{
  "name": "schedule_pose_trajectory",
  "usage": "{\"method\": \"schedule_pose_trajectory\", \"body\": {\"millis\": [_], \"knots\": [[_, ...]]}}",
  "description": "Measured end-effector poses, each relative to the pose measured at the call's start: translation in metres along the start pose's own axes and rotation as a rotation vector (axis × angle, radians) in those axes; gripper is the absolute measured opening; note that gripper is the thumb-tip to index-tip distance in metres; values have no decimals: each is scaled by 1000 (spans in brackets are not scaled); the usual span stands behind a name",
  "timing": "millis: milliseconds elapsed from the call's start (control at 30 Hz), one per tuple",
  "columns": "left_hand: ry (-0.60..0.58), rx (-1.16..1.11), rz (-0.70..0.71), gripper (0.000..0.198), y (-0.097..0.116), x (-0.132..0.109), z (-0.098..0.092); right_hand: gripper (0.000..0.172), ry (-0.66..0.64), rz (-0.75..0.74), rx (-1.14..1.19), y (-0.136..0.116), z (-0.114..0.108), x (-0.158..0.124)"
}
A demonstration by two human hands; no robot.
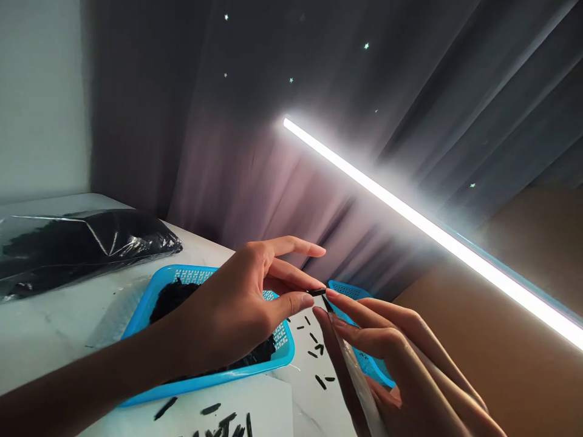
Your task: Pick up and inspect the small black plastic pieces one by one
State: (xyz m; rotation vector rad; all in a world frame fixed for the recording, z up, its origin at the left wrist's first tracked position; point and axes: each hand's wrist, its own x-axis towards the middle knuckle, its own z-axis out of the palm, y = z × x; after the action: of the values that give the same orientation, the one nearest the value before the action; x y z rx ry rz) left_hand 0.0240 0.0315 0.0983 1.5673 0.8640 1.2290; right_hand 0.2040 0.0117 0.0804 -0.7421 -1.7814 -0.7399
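Observation:
My left hand pinches a small black strip between thumb and fingers, with its index finger raised clear. My right hand is wrapped around a slim pale-handled tool whose dark pointed tip meets the strip or lies just under it. A right fingertip touches the strip's right end. The tool's exact kind cannot be made out. Below my left forearm stands a blue plastic basket heaped with black pieces. My right hand partly hides a second blue basket.
Loose black strips are scattered on the white marbled table. More strips lie on a white board in front. A clear plastic bag of black material rests at left. A bright tube light slants before a dark curtain.

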Motion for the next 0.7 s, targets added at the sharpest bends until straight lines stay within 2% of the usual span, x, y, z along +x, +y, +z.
{"method": "schedule_pose_trajectory", "body": {"millis": [133,267,400,500,567,700], "knots": [[56,46,31,37,-2,1,0,7,-17,-10,-43,0,1,0],[75,151,38,39,-4,1,0,16,-52,-54,-34,2,3,0],[84,297,72,36,-3,0,0,19,-149,-153,44,9,8,-4],[75,322,75,32,-2,1,0,19,-191,-185,75,12,14,-8],[73,304,63,29,-1,3,1,19,-150,-166,78,13,18,-9],[91,311,32,26,-1,5,1,20,57,-50,49,12,23,-5]]}}
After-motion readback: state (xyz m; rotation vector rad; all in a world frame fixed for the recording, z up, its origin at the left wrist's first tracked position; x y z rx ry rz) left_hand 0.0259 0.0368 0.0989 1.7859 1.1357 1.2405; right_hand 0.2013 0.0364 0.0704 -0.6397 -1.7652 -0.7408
